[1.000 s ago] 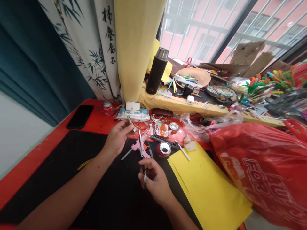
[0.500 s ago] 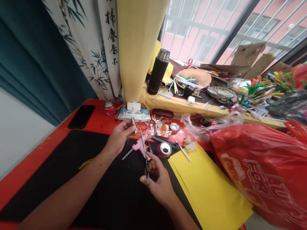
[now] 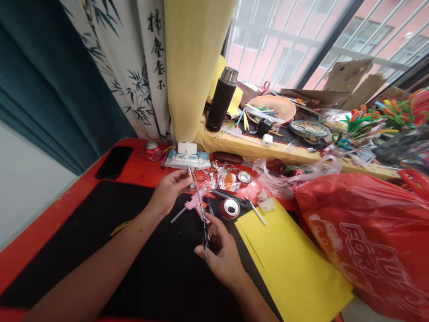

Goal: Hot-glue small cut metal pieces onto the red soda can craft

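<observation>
Head view: left hand [image 3: 169,192] pinches a small silvery piece [image 3: 191,174] above the desk [image 3: 142,172], thumb-and-finger grip closed, seemingly leaving one edge free; right hand [image 3: 223,250], grip curled round scissors [image 3: 202,211], blades angled towards it.

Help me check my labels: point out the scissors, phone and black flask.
Scissors [image 3: 202,208], head view: on the blades.
Phone [image 3: 114,163], head view: on its dark face.
Black flask [image 3: 221,105], head view: on its body.

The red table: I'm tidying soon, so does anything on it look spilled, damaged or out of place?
Yes, shiny scraps lie strewn on the table beyond the scissors. They look messy because they are loose and jumbled among other items. I see no spill.
</observation>
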A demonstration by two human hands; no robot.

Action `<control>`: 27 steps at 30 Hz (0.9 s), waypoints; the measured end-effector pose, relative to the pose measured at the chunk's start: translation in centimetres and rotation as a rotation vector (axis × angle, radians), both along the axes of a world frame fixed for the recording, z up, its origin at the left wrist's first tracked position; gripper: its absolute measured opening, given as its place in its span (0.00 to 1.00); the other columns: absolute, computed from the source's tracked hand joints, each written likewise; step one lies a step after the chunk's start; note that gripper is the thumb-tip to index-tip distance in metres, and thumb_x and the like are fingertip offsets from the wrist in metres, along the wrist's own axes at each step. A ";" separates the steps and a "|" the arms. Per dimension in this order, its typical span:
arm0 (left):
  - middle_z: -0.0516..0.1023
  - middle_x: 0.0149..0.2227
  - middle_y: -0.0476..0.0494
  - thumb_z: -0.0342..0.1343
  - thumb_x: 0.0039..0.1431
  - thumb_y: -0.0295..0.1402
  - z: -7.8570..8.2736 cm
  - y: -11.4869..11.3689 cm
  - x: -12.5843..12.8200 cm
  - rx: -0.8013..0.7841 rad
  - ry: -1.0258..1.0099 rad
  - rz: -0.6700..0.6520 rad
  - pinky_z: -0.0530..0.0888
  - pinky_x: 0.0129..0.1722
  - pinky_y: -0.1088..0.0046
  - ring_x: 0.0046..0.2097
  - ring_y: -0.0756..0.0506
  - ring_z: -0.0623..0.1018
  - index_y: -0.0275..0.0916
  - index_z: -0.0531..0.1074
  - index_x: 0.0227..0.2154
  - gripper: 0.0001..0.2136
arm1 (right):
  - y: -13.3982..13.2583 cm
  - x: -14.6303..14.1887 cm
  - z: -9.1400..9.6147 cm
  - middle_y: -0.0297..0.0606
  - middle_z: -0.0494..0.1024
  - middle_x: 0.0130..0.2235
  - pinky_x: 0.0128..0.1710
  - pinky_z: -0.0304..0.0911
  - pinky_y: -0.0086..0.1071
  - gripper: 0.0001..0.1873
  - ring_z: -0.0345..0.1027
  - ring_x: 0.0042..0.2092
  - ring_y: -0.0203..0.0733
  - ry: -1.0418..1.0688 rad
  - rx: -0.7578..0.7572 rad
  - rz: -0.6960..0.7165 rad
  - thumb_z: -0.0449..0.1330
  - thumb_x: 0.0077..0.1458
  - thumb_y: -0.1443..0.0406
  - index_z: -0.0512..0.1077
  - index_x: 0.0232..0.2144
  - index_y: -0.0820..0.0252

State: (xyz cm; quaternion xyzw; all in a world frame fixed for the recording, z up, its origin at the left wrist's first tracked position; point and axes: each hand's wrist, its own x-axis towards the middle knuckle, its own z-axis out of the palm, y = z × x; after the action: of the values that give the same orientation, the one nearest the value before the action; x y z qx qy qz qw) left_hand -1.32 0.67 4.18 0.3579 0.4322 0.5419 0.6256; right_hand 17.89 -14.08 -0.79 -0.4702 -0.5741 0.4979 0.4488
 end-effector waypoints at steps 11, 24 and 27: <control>0.86 0.39 0.43 0.82 0.43 0.38 -0.4 -0.1 0.0 -0.007 0.023 0.013 0.84 0.35 0.70 0.36 0.46 0.84 0.36 0.84 0.42 0.23 | 0.0 0.0 -0.1 0.26 0.69 0.32 0.32 0.59 0.31 0.37 0.60 0.30 0.37 -0.056 0.027 0.009 0.73 0.61 0.57 0.71 0.69 0.52; 0.87 0.39 0.42 0.82 0.44 0.36 -0.7 -0.4 0.4 -0.045 -0.027 0.019 0.85 0.37 0.70 0.37 0.46 0.84 0.35 0.84 0.41 0.21 | -0.1 0.0 -0.3 0.27 0.69 0.32 0.32 0.60 0.31 0.37 0.62 0.31 0.39 -0.083 0.040 -0.020 0.73 0.62 0.58 0.71 0.70 0.51; 0.87 0.39 0.42 0.82 0.45 0.36 -0.7 -0.4 0.3 -0.045 -0.025 0.000 0.85 0.36 0.71 0.37 0.46 0.84 0.34 0.84 0.42 0.22 | -0.2 0.0 -0.5 0.26 0.69 0.31 0.32 0.59 0.31 0.37 0.61 0.30 0.38 -0.078 0.040 -0.020 0.74 0.62 0.58 0.72 0.70 0.51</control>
State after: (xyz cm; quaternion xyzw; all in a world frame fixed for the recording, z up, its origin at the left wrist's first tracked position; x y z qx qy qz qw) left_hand -1.02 0.28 3.51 0.3369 0.4366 0.5366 0.6387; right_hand 17.84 -14.23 -1.28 -0.4860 -0.5961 0.4630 0.4406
